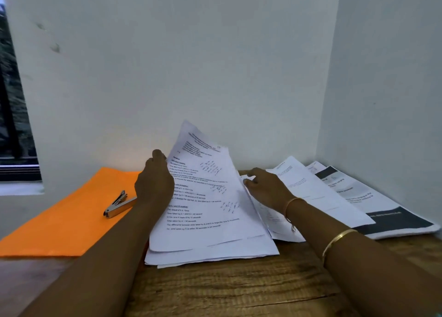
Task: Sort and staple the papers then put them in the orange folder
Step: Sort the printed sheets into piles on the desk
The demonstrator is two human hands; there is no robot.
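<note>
A stack of printed white papers (210,221) lies in the middle of the wooden table. My left hand (154,185) grips the left edge of the top sheets and lifts their far end off the stack. My right hand (265,187) reaches under the raised sheets, its fingers curled on the papers below. More white sheets (308,187) fan out to the right. The orange folder (64,218) lies flat at the left. On it rests a small metal stapler (118,205).
A dark-banded printed document (373,204) lies at the far right against the wall corner. The wooden table (227,285) shows bare wood in front of the stack. White walls stand close behind and to the right. A window is at the far left.
</note>
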